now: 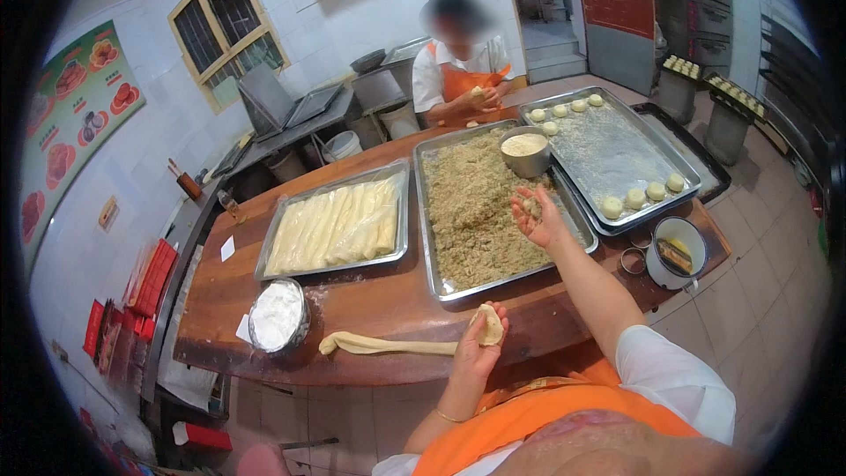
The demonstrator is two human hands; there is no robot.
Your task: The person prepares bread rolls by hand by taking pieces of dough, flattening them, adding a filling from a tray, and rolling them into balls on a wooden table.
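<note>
My left hand [477,354] is closed round a flattened piece of dough [491,326], held up at the table's near edge. Beside it a long dough rope [388,345] lies on the wood, its right end reaching my fingers. Out over the large tray of crumbly filling [471,220], my right hand [545,222] is palm up with its fingers curled round a small clump of filling [531,208]. A metal bowl of pale crumbs [525,155] sits in that tray just beyond my right hand.
Left of the filling is a tray of dough strips under plastic [339,225]. A bowl of white flour [278,316] stands near the left edge. At right are a tray with round pastries [617,145] and a white pot [676,251]. Across the table, a person [463,70] handles dough.
</note>
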